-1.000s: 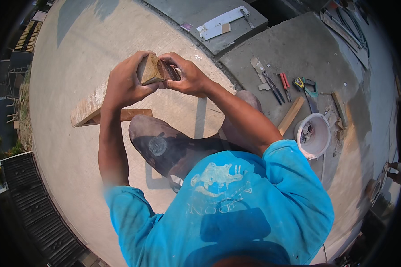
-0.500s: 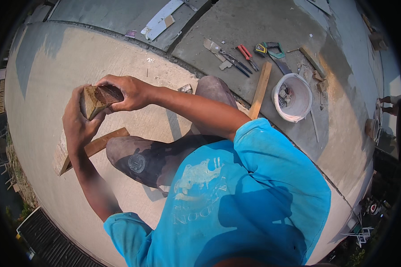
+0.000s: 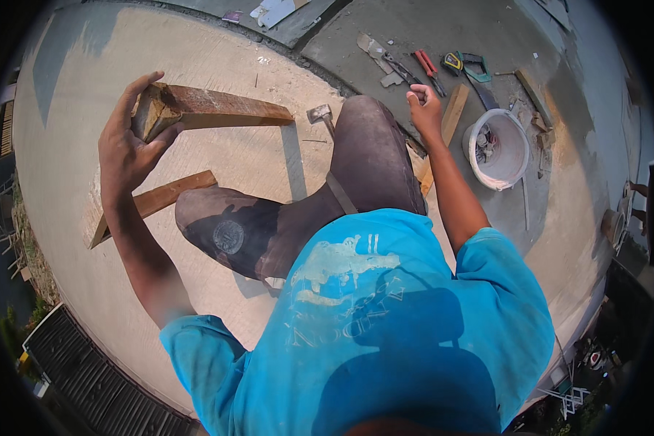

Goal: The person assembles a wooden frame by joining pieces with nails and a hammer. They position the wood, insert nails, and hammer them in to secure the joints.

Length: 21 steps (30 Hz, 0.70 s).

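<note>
My left hand (image 3: 127,149) grips one end of a brown wooden beam (image 3: 232,109), thumb and fingers on either side of its cut end face. The beam slants over the concrete, its other end toward my right knee. My right hand (image 3: 425,115) is away from the beam, off to the right with its fingers curled together. It overlaps the handles of dark long-handled pliers (image 3: 401,69); whether it touches them or holds something small, I cannot make out. A hammer (image 3: 320,114) lies beside my right knee, and a thin nail (image 3: 314,140) is near its head.
A second wood piece (image 3: 160,198) lies by my left knee. Right of my right knee are a plank (image 3: 447,131) and a white bucket (image 3: 498,178) with rubble inside. Red-handled cutters (image 3: 430,73), a yellow tape measure (image 3: 453,63) and a green-handled saw (image 3: 479,73) lie beyond.
My right hand has let go of the beam and swung right toward the tools. The beam has turned to show its length, still in my left hand. The hammer has come into sight.
</note>
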Each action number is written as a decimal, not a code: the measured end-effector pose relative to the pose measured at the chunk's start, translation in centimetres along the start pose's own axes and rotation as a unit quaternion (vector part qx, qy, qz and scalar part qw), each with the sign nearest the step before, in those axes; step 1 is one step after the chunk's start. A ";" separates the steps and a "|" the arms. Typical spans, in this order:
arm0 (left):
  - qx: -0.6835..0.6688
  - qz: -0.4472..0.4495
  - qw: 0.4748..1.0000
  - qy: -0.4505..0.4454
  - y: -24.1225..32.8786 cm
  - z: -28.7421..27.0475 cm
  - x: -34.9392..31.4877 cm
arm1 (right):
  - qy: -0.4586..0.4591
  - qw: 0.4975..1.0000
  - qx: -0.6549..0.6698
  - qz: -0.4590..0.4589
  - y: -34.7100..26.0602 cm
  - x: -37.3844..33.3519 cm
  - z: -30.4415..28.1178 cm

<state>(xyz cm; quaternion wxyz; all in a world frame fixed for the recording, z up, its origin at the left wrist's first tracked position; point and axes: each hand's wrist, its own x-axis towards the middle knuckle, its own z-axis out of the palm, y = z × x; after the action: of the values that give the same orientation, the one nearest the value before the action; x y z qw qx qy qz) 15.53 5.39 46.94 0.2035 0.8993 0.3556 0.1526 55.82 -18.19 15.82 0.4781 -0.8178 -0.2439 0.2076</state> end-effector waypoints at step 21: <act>0.039 0.010 0.999 0.010 -1.4 -0.1 0.2 | -0.386 0.796 -0.443 -0.146 7.6 -9.3 24.4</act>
<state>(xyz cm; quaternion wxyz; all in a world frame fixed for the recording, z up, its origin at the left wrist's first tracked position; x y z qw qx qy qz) 14.79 6.51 46.39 0.1633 0.9086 0.3541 0.1493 35.95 -10.39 -1.02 -0.0458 -0.7470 -0.5899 0.3031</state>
